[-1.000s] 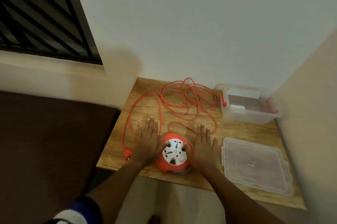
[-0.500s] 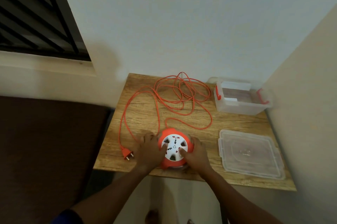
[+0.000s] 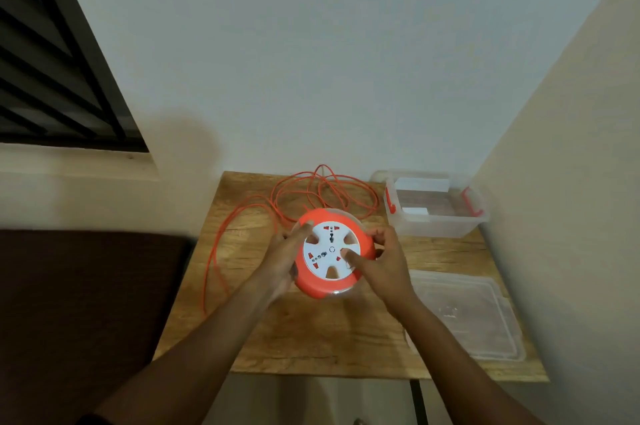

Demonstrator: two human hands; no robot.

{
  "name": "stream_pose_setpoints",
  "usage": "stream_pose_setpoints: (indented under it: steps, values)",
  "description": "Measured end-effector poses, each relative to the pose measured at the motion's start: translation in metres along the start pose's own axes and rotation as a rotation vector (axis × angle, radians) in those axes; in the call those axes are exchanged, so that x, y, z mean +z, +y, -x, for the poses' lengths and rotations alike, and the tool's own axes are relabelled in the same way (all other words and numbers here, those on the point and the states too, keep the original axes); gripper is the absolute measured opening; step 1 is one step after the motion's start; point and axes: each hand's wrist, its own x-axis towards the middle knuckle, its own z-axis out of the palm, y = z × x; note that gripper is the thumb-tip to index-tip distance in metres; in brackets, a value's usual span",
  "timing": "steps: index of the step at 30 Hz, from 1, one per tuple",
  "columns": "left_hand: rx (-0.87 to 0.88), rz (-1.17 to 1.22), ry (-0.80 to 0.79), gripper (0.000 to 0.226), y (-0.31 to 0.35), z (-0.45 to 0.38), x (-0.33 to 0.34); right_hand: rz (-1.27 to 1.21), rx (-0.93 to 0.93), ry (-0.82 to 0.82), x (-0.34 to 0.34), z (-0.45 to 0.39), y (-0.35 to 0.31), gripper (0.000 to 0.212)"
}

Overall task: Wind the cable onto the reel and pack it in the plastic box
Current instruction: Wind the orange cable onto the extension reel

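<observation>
The reel [image 3: 330,253], mid-frame above the table [image 3: 311,338], is gripped by left hand [image 3: 282,260] and right hand [image 3: 377,260]; winding seems about to begin, needing the loose cable [image 3: 311,192] drawn in.

The reel [image 3: 331,253] was flat on the table [image 3: 311,338] before. Now the left hand [image 3: 282,262] at 9 o'clock and right hand [image 3: 379,263] at 3 o'clock have picked it up and tipped its white face up.
</observation>
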Motion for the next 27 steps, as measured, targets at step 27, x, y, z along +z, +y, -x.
stream_pose_setpoints:
  steps: [27]
  values:
    - [0.564,-0.063,-0.077,0.058,0.179,-0.02,0.14,0.636,-0.923,0.031,-0.11,-0.13,-0.139,0.046]
